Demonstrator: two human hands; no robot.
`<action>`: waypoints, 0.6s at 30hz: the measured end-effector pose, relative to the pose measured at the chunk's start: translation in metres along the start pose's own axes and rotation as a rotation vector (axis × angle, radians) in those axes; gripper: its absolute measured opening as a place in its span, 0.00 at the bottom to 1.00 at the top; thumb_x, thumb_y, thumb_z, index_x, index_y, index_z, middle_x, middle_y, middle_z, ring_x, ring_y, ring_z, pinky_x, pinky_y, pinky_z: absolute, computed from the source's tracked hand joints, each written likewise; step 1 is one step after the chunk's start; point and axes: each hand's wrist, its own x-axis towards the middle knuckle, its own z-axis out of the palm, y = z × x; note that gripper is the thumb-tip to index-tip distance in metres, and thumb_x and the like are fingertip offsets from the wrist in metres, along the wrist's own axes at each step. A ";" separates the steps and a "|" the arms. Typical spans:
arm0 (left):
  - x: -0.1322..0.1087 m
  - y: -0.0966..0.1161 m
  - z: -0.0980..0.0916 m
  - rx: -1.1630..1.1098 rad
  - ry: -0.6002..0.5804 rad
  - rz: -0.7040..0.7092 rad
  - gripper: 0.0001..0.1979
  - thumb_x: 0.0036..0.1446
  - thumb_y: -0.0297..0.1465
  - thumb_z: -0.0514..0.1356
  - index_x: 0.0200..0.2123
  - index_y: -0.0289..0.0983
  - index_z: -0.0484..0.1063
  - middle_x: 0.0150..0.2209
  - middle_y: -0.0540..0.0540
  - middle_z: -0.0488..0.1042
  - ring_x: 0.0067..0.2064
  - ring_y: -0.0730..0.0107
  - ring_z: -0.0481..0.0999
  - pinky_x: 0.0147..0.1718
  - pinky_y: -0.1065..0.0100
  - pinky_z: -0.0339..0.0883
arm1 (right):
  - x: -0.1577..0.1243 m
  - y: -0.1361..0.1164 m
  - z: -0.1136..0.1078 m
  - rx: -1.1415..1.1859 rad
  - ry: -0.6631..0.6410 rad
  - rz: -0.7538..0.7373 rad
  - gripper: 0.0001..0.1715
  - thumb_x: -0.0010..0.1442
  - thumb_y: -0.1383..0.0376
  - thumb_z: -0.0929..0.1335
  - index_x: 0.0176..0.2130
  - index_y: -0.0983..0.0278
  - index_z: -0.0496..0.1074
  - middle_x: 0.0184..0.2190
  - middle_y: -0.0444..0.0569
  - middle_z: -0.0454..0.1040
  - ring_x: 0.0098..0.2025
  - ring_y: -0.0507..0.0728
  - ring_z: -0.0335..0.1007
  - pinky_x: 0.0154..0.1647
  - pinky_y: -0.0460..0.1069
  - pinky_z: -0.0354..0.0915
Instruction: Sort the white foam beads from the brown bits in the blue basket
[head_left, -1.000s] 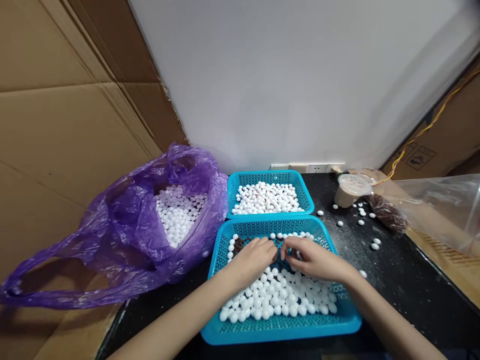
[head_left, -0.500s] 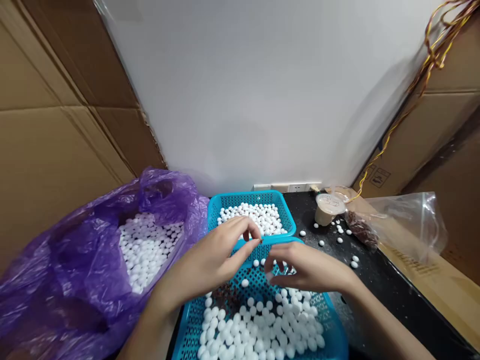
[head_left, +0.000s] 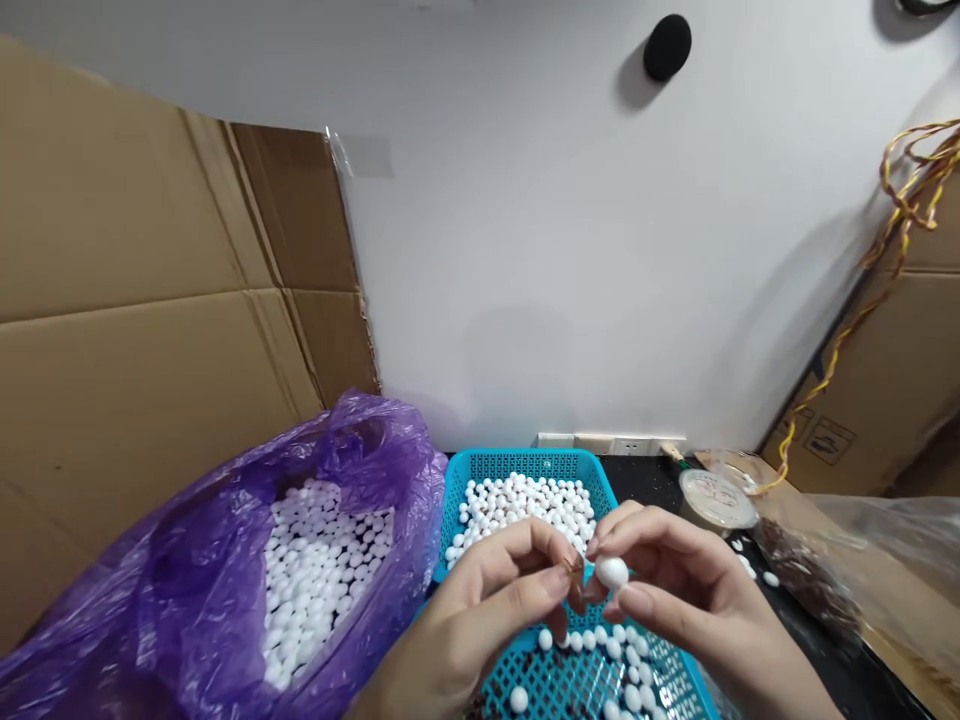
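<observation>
Both hands are raised in front of me above the near blue basket [head_left: 577, 685]. My right hand [head_left: 675, 600] pinches a single white ball [head_left: 612, 572] between thumb and fingers. My left hand [head_left: 487, 610] is closed in a pinch on a small brown bit [head_left: 574, 572] touching that ball. White balls lie scattered on the near basket's mesh floor. Behind it a second blue basket [head_left: 517, 465] is filled with white balls.
A purple plastic bag [head_left: 187, 560] full of white balls sits at the left against cardboard sheets [head_left: 150, 280]. At the right stand a lidded cup [head_left: 716, 498], a clear bag with dark brown pieces [head_left: 806, 575], loose balls on the black table, cardboard boxes and yellow-red wires.
The view has tilted upward. Both hands rose from the near basket and came together; the right hand now holds up a white ball against the left hand's pinch.
</observation>
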 end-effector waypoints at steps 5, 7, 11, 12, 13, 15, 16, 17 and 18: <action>0.002 -0.009 0.008 -0.327 0.003 -0.063 0.08 0.53 0.33 0.60 0.30 0.32 0.68 0.30 0.46 0.65 0.32 0.74 0.65 0.32 0.74 0.59 | 0.004 0.008 -0.004 -0.052 0.012 -0.046 0.08 0.56 0.65 0.68 0.38 0.56 0.75 0.34 0.48 0.71 0.35 0.54 0.70 0.34 0.47 0.70; 0.000 -0.011 0.011 -0.336 0.023 -0.064 0.09 0.52 0.32 0.61 0.30 0.31 0.69 0.30 0.46 0.65 0.33 0.74 0.65 0.32 0.74 0.58 | 0.003 0.011 -0.006 -0.059 0.019 -0.067 0.09 0.57 0.65 0.68 0.39 0.55 0.74 0.34 0.48 0.71 0.33 0.53 0.70 0.33 0.46 0.70; 0.000 -0.012 0.011 -0.313 -0.008 -0.078 0.10 0.51 0.34 0.62 0.30 0.31 0.69 0.29 0.47 0.66 0.32 0.74 0.64 0.32 0.75 0.57 | -0.002 0.012 -0.006 -0.070 0.031 -0.060 0.09 0.57 0.66 0.67 0.39 0.54 0.74 0.35 0.47 0.70 0.32 0.51 0.69 0.32 0.45 0.70; 0.000 -0.013 0.011 -0.311 -0.025 -0.080 0.11 0.51 0.34 0.62 0.29 0.31 0.69 0.29 0.47 0.66 0.32 0.75 0.63 0.32 0.75 0.57 | -0.002 0.012 -0.005 -0.077 0.031 -0.057 0.09 0.57 0.66 0.68 0.39 0.54 0.74 0.34 0.47 0.70 0.31 0.51 0.69 0.32 0.45 0.70; 0.001 -0.013 0.011 -0.310 -0.029 -0.079 0.11 0.51 0.34 0.62 0.30 0.31 0.69 0.29 0.47 0.66 0.32 0.75 0.63 0.31 0.75 0.56 | -0.002 0.012 -0.004 -0.084 0.037 -0.058 0.09 0.57 0.66 0.68 0.39 0.54 0.74 0.34 0.47 0.70 0.31 0.51 0.69 0.32 0.45 0.70; 0.002 -0.013 0.011 -0.295 -0.035 -0.070 0.10 0.51 0.34 0.61 0.30 0.31 0.69 0.29 0.47 0.66 0.32 0.75 0.63 0.31 0.75 0.56 | -0.001 0.012 -0.002 -0.104 0.053 -0.066 0.08 0.57 0.65 0.68 0.38 0.54 0.74 0.34 0.47 0.70 0.31 0.52 0.69 0.31 0.45 0.70; 0.002 -0.012 0.011 -0.283 -0.031 -0.064 0.10 0.52 0.33 0.60 0.30 0.31 0.68 0.30 0.47 0.66 0.32 0.75 0.63 0.32 0.75 0.56 | -0.001 0.011 -0.001 -0.117 0.064 -0.072 0.08 0.57 0.65 0.68 0.38 0.55 0.74 0.33 0.47 0.70 0.31 0.51 0.69 0.31 0.45 0.69; 0.001 -0.011 0.011 -0.263 -0.035 -0.056 0.09 0.53 0.33 0.59 0.30 0.31 0.68 0.30 0.47 0.66 0.33 0.74 0.63 0.33 0.74 0.57 | -0.001 0.009 -0.001 -0.134 0.068 -0.073 0.07 0.58 0.65 0.67 0.38 0.55 0.74 0.33 0.47 0.70 0.31 0.51 0.69 0.31 0.45 0.69; 0.001 -0.010 0.011 -0.237 -0.034 -0.050 0.09 0.54 0.33 0.58 0.30 0.32 0.67 0.30 0.48 0.65 0.33 0.74 0.63 0.33 0.74 0.57 | -0.002 0.007 -0.002 -0.161 0.068 -0.075 0.07 0.58 0.65 0.67 0.38 0.55 0.74 0.33 0.46 0.70 0.31 0.51 0.69 0.31 0.45 0.69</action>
